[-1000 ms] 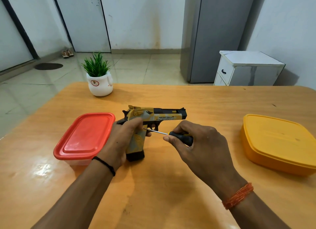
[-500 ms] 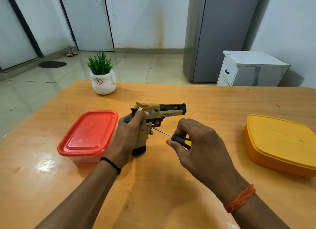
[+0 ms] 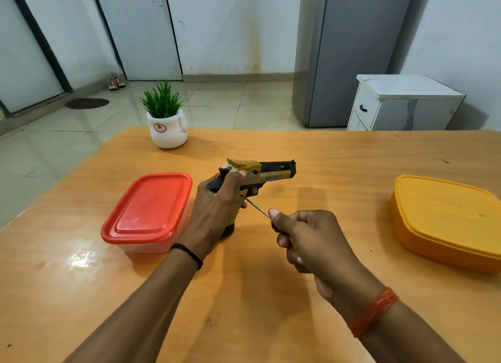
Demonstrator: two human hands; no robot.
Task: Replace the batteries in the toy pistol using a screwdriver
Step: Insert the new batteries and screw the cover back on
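1. Since a moment ago, our right hand [image 3: 311, 240] has dropped lower and closer to us, so the screwdriver [image 3: 254, 207] now slants up toward 10 o'clock into the grip. The toy pistol has hardly moved.
2. Our left hand [image 3: 214, 211] wraps around the toy pistol [image 3: 260, 173] and stands it on its bottom end on the tabletop [image 3: 325, 173]. We think this keeps it from wobbling while we turn.
3. Our right hand is curled tight around the screwdriver handle, with the thumb near the metal part. The tip touches the side of the grip, likely at a small screw, but we cannot see the screw.
4. We guess the battery door is not open yet, so we are near the start.
5. One red box [image 3: 149, 213] sits just beside the left hand at 9 o'clock. One yellow box [image 3: 444, 221] sits well apart at 3 o'clock. Both have lids on.
6. One little plant pot [image 3: 168, 132] waits at 11 o'clock, out of our way.
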